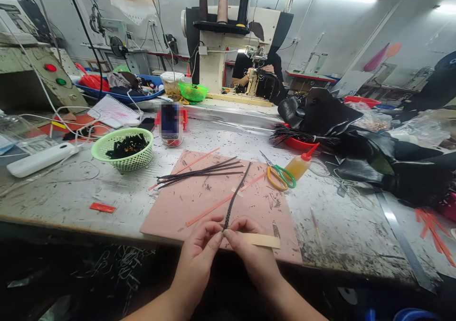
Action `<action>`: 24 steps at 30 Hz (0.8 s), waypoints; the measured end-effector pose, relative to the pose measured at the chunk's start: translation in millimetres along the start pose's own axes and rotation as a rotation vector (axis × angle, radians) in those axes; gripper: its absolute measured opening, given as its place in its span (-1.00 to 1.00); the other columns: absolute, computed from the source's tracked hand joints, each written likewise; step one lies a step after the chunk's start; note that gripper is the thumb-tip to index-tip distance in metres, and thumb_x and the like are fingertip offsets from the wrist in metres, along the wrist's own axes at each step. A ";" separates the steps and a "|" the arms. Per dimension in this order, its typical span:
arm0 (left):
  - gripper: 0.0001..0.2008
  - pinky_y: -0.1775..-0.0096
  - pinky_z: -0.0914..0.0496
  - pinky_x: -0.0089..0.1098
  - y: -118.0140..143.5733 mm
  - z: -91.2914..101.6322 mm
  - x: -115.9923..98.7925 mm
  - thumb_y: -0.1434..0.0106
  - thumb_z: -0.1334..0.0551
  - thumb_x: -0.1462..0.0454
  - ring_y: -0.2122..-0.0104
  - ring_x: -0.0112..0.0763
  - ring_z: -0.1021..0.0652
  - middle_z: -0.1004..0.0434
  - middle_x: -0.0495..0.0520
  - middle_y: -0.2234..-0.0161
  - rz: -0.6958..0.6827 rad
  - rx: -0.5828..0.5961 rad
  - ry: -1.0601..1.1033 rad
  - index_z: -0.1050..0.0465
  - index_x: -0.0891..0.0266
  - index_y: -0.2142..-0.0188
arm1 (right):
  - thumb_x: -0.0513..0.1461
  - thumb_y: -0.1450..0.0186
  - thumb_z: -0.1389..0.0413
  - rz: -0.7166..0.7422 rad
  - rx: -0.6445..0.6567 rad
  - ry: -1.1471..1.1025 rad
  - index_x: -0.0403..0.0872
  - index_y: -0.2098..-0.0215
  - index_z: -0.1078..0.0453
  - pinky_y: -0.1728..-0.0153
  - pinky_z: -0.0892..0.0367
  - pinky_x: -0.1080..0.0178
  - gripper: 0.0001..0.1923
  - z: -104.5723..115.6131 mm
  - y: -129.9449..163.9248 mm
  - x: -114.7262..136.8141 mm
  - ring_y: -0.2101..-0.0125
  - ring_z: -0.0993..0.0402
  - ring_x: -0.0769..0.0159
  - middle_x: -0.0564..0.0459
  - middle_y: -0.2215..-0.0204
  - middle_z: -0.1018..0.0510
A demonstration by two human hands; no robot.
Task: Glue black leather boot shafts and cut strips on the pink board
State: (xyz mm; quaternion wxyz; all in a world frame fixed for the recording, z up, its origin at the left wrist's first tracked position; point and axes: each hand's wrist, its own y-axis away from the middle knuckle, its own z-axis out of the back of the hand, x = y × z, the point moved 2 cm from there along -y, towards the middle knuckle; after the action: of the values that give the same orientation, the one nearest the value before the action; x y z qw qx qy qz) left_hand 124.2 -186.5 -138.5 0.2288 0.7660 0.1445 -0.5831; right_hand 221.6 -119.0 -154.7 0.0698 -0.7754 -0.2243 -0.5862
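Note:
My left hand [203, 245] and my right hand [247, 245] meet at the front edge of a pink board [171, 212], fingertips pinched on the near end of a thin black strip [233, 200]. Its far end lies away from me on the board. A cream-coloured flat strip [263, 240] sticks out to the right beside my right hand; whether the fingers hold it too I cannot tell. Several more black strips [203, 171] lie in a loose bundle on the board. Scissors [280, 176] with one orange and one green handle rest at its right edge.
A green basket [123, 164] of black pieces stands left. A glue bottle [298, 166] with a red tip leans beyond the scissors. Black material [374, 155] is heaped right, near a metal ruler [399, 235]. Behind stands a sewing machine [221, 55] with a person at it.

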 end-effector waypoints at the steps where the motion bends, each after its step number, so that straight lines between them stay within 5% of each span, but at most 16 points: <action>1: -0.88 0.09 -0.25 -0.40 -0.7 1.0 -1.1 -0.08 -0.28 0.21 0.11 -0.20 -0.39 -0.43 0.10 0.21 -0.041 0.010 -0.041 -0.49 0.21 0.49 | -0.12 0.05 -0.28 0.019 -0.003 0.013 -0.09 0.60 -0.29 0.57 -0.25 0.38 -0.71 0.0 0.3 -1.4 0.63 -0.23 0.48 0.17 0.66 -0.35; 6: -0.85 0.32 -0.27 -0.45 -5.2 2.9 -3.3 -0.03 -0.33 0.21 0.42 -0.38 -0.35 -0.33 -0.03 0.50 -0.011 0.056 -0.001 -0.44 0.21 0.55 | -0.13 -0.02 -0.23 0.070 0.079 0.101 -0.08 0.56 -0.32 0.54 -0.24 0.36 -0.77 0.6 -0.3 4.7 0.58 -0.23 0.44 0.16 0.62 -0.33; 14: -0.75 0.41 -0.24 -0.51 -1.5 -3.5 -6.6 0.05 -0.41 0.18 0.57 -0.55 -0.31 -0.35 -0.10 0.61 0.239 0.142 0.313 -0.38 0.24 0.59 | -0.14 -0.08 -0.21 0.162 0.318 0.134 -0.01 0.36 -0.51 0.35 -0.34 0.27 -0.84 8.1 -5.7 11.5 0.38 -0.36 0.33 0.05 0.37 -0.39; 21: -0.71 0.54 -0.20 -0.56 -1.6 -5.8 -6.8 0.11 -0.44 0.20 0.65 -0.60 -0.33 -0.37 -0.11 0.68 0.316 0.153 0.378 -0.35 0.26 0.60 | -0.06 -0.08 -0.21 -0.045 0.393 -0.027 -0.07 0.43 -0.35 0.50 -0.31 0.28 -0.73 2.5 -0.4 10.3 0.62 -0.38 0.39 0.14 0.62 -0.43; 24: -0.72 0.48 -0.27 -0.52 -1.9 -3.2 -7.9 0.16 -0.46 0.18 0.62 -0.54 -0.39 -0.44 -0.06 0.65 0.277 0.167 0.252 -0.43 0.28 0.58 | -0.08 -0.09 -0.20 0.010 0.335 0.092 -0.07 0.47 -0.32 0.52 -0.28 0.33 -0.76 3.9 -0.2 17.4 0.58 -0.37 0.39 0.14 0.61 -0.42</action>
State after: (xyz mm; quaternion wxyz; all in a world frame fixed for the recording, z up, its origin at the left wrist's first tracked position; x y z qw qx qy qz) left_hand 123.7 -182.9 -130.6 0.2227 0.8618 0.0165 -0.4556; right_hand 228.5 -112.7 -139.5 0.2113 -0.7263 -0.3115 -0.5752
